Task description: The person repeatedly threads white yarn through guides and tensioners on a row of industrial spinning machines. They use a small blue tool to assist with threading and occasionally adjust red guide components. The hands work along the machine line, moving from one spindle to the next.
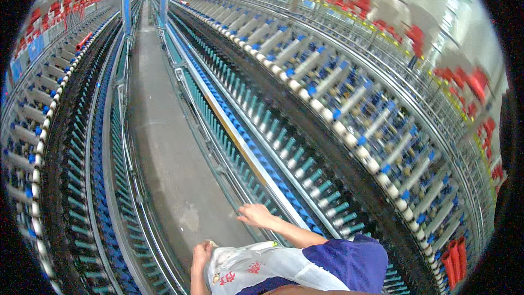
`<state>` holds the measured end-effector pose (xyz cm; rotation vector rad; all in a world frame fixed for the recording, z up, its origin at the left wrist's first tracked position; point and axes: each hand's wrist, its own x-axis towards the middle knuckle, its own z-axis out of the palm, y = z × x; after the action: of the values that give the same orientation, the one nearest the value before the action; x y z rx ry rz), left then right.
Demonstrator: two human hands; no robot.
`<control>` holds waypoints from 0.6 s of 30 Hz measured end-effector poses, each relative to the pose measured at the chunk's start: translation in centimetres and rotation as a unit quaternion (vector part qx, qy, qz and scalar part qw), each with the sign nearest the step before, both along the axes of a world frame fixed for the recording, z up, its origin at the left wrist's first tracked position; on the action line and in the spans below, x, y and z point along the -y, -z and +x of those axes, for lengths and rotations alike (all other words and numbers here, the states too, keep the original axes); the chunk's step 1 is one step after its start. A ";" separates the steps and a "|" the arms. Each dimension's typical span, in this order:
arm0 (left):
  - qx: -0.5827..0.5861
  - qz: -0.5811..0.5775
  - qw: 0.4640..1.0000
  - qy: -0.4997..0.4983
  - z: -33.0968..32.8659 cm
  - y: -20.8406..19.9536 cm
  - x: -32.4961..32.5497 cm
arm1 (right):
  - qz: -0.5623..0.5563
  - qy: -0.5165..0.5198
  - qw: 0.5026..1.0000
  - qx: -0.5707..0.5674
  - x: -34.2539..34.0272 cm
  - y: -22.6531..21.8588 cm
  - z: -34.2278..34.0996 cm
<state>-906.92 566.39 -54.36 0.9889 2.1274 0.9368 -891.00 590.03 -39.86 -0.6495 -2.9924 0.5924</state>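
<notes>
My right hand (254,214) reaches out over the aisle-side rail of the spinning frame on the right. Its fingers are loosely bent and apart, with nothing visible in them. Lower down, my left hand (202,252) is closed at the outer edge of the white apron (245,267), and its fingers seem to grip the cloth. Red print marks the apron, and a small whitish thing with a yellow-green end (274,244) lies at its upper edge. Nearest to my right hand is a row of green bobbins (240,161) along the frame's lower side.
A grey floor aisle (158,114) runs away between two long spinning frames. The right frame carries upright green bobbins (297,158) and white rollers (349,139). Red tubes (454,262) stand at lower right. More bobbins (82,229) line the left frame. Blue posts (164,3) stand far off.
</notes>
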 end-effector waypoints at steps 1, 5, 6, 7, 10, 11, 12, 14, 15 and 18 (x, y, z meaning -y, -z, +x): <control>-0.016 -0.001 1.000 0.016 -3.7 -1.1 -2.6 | -0.001 0.005 1.000 0.016 -1.7 0.0 -2.4; 0.009 0.007 0.998 0.066 -17.4 -5.6 -14.4 | -0.077 0.082 0.993 0.026 -9.6 0.2 -10.2; 0.004 0.033 0.997 0.076 -20.5 -6.3 -17.6 | -0.065 0.117 0.989 0.059 -11.6 0.7 -12.2; -0.007 0.048 0.994 0.101 -23.7 -6.9 -20.8 | -0.038 0.139 0.987 0.071 -13.9 1.4 -14.0; -0.027 0.038 0.986 0.161 -32.3 -6.9 -29.8 | -0.050 0.183 0.981 0.052 -20.2 4.7 -20.8; -0.034 0.031 0.984 0.169 -35.3 -6.7 -32.8 | -0.071 0.192 0.978 0.044 -22.6 5.7 -23.5; -0.052 0.042 0.982 0.175 -38.3 -6.4 -35.9 | -0.065 0.199 0.975 0.071 -25.2 6.5 -26.5; -0.077 0.018 0.979 0.186 -44.0 -6.1 -40.6 | -0.046 0.214 0.967 0.133 -30.6 6.8 -33.0; -0.093 0.022 0.977 0.190 -46.9 -5.9 -43.2 | -0.017 0.205 0.970 0.126 -33.2 6.4 -36.4; -0.068 0.051 0.983 0.164 -55.2 -5.6 -48.9 | -0.016 0.157 0.987 0.033 -41.5 3.1 -46.4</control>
<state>-962.15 615.34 -48.74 1.4410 1.9553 0.8385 -937.38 631.49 -42.93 -1.1343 -2.8531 0.6082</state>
